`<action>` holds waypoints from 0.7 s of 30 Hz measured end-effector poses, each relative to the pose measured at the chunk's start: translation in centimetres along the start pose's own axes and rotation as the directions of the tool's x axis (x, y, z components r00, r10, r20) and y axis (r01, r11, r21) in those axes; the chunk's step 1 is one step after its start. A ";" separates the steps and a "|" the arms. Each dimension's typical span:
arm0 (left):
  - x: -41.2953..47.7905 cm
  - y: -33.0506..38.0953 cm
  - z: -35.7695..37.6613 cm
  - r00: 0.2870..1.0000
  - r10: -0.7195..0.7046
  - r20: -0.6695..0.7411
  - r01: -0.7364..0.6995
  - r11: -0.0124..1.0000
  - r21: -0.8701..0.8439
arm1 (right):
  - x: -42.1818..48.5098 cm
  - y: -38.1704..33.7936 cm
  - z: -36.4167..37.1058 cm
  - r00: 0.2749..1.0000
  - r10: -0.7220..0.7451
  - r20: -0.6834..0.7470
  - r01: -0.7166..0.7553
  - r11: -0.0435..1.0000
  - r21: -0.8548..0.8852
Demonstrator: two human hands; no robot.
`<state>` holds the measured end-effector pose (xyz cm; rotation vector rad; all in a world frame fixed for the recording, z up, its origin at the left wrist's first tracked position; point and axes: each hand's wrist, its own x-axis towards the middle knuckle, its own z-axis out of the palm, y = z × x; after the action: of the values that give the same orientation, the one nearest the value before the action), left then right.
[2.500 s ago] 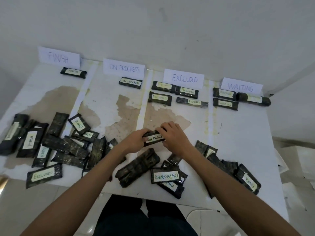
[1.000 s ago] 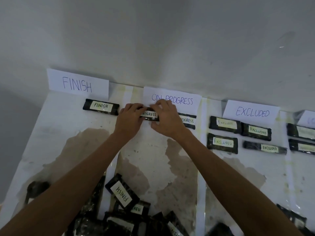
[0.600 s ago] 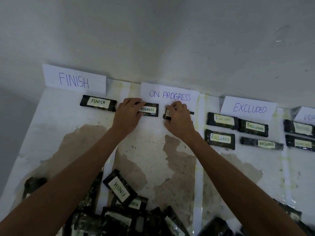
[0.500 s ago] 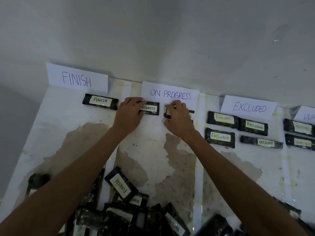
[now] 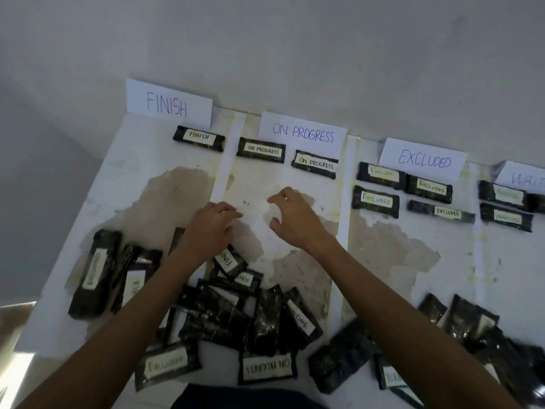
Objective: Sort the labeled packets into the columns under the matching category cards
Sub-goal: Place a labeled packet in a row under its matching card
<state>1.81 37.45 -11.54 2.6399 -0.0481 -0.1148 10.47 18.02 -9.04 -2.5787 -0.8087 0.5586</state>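
Packets still unsorted lie heaped along the near edge of the table (image 5: 97,202), overlapping so much that many labels are hidden or unreadable; one near packet (image 5: 267,368) reads ON PROGRESS upside down, another (image 5: 166,364) reads EXCLUDED. At far right the WAITING card (image 5: 523,177) is cut off by the frame edge, and the labels of the packets under it are too faint to read. Both hands hover over the bare middle of the table, empty: the left hand (image 5: 211,224) has loosely curled fingers, the right hand (image 5: 295,216) is spread in a claw. Four cards stand along the far edge. Under FINISH (image 5: 168,104) lies one packet (image 5: 198,138), under ON PROGRESS (image 5: 303,133) two (image 5: 261,149) (image 5: 315,164), under EXCLUDED (image 5: 423,158) four.
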 end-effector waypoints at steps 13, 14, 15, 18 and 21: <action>-4.7 5.1 4.4 0.675 -0.738 0.021 0.738 0.675 -0.014 | -8.4 -1.2 4.3 0.994 0.056 0.095 -0.057 0.998 0.005; -4.4 5.2 4.5 0.673 -0.739 0.016 0.739 0.673 0.004 | -8.7 -1.1 4.4 0.994 0.055 0.096 -0.055 0.998 -0.006; -4.1 5.2 4.6 0.674 -0.738 0.015 0.738 0.674 0.019 | -8.9 -1.1 4.5 0.994 0.054 0.096 -0.052 0.998 -0.018; -3.4 5.3 4.4 0.682 -0.731 0.019 0.729 0.682 0.063 | -9.3 -1.2 4.7 0.993 0.058 0.099 -0.054 0.998 -0.042; -3.2 5.4 4.3 0.709 -0.705 0.017 0.699 0.706 0.115 | -9.3 -1.5 4.9 0.993 0.073 0.093 -0.068 0.996 -0.053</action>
<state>-1.86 30.82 -12.51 2.6000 0.9759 -0.4579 0.43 14.67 -10.09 -2.6526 -0.7734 0.6949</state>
